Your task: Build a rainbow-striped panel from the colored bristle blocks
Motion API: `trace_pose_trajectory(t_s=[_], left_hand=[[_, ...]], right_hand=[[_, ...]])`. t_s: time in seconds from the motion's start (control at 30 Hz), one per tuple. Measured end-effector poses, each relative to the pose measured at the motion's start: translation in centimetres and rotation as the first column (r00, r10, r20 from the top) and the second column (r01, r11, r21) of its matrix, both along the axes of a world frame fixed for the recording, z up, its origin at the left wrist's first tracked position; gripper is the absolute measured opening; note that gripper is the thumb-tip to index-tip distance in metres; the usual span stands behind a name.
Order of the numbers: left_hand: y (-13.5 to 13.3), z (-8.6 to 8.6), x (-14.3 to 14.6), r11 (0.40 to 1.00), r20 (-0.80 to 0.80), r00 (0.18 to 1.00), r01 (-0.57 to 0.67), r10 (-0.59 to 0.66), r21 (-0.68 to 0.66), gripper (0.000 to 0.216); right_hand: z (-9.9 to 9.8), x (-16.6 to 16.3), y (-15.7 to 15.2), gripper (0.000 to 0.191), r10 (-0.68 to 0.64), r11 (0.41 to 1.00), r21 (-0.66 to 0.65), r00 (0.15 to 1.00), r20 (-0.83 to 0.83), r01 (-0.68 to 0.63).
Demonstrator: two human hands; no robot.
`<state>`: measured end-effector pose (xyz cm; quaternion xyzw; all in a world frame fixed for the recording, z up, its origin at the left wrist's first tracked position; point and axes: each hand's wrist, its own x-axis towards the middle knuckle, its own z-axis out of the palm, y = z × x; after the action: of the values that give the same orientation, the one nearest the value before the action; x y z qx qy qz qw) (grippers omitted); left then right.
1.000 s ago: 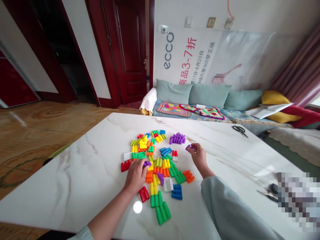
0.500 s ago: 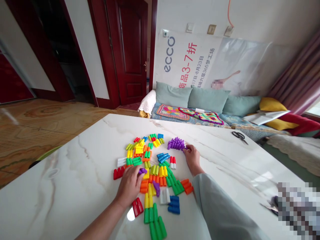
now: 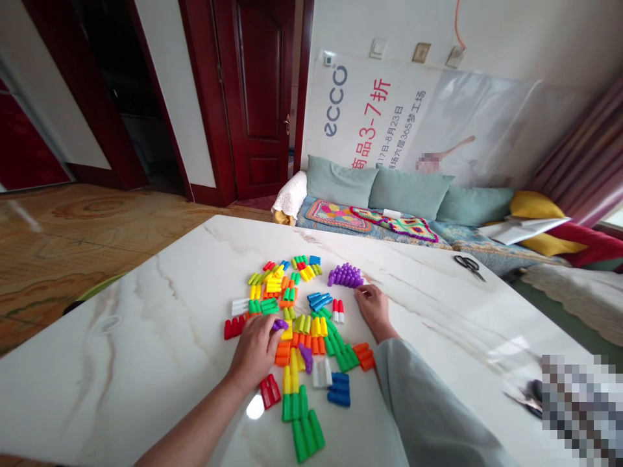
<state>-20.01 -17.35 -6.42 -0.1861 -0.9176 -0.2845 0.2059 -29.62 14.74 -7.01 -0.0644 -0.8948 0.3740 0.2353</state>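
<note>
Between the thumb and fingers of my left hand (image 3: 256,344) is a small purple plastic building block (image 3: 280,324), held just above colourful blocks. My right hand (image 3: 374,310) has its fingers loosely bent beside the near right end of a purple block cluster (image 3: 345,275). No block shows in those fingers, and whether the fingertips touch the cluster is unclear. Another purple block (image 3: 305,358) lies among the orange blocks (image 3: 282,353) and yellow blocks. Closer to me are green blocks (image 3: 307,436), a red block (image 3: 270,391) and blue blocks (image 3: 339,389).
The blocks lie on a white marble-patterned table (image 3: 160,363). Black-handled scissors (image 3: 468,264) rest near its far right edge, and another pair of scissors (image 3: 528,397) is at the right. Beyond the table stands a sofa with pale green cushions (image 3: 409,192).
My right hand has shifted slightly left and toward me along the purple cluster's end; the purple bit at its fingertips no longer shows. My left hand still holds its purple block. The view has shifted slightly.
</note>
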Motion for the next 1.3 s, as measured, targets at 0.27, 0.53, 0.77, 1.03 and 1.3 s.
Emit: trace_pose_trajectory(t_s=[0.27, 0.53, 0.77, 1.03, 1.3], left_hand=[[0.0, 0.1, 0.1, 1.000, -0.022, 1.000, 0.007, -0.007, 0.015, 0.013], [0.8, 1.5, 1.2, 0.990, -0.118, 0.993, 0.003, 0.013, 0.142, 0.016], [5.3, 4.5, 1.3, 0.985, -0.092, 0.989, 0.126, -0.115, 0.118, 0.020], [5.7, 3.2, -1.7, 0.941, 0.049, 0.987, 0.130, -0.152, 0.312, 0.022], [3.7, -0.6, -4.8, 0.919, 0.179, 0.984, -0.067, -0.004, 0.388, 0.021]], right_hand=[[2.0, 4.9, -1.0, 0.034, 0.149, 0.982, -0.133, 0.982, 0.118, -0.133], [6.0, 11.7, -5.5, 0.022, 0.454, 0.872, -0.242, 0.888, 0.077, -0.425], [6.9, 12.1, -9.5, 0.031, 0.661, 0.744, -0.030, 0.742, -0.111, -0.668], [4.2, 7.5, -6.7, 0.009, 0.458, 0.883, -0.088, 0.887, -0.055, -0.461], [1.2, 1.3, -2.6, 0.016, 0.222, 0.973, -0.058, 0.974, -0.039, -0.224]])
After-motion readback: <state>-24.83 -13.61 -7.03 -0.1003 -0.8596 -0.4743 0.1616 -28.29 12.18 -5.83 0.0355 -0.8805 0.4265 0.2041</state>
